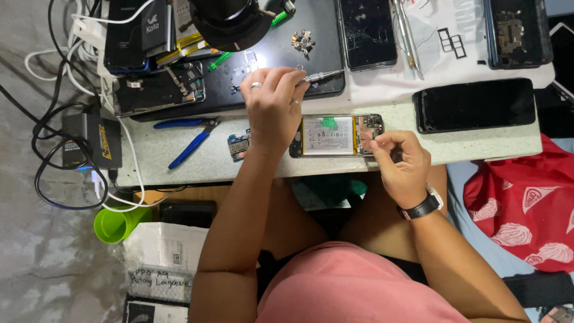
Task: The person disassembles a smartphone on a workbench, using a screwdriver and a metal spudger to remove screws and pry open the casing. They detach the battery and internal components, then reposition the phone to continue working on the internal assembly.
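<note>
The opened phone [336, 136] lies at the front edge of the worktop [478, 146]. The left hand [272, 107] grips a screwdriver [320, 76] over the phone's left end. The right hand [402, 164] pinches the phone's right end, overhanging the edge. Blue pliers [190, 136] lie well left; a black phone [475, 104] lies near right.

free: we see bare bench [478, 146] right of the opened phone [336, 136] | blocked: blue pliers [190, 136] left, black phone [475, 104] behind

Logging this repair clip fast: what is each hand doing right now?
Left hand: closed on a small screwdriver.
Right hand: fingers pinched at the opened phone; whether it holds anything cannot be told.
</note>
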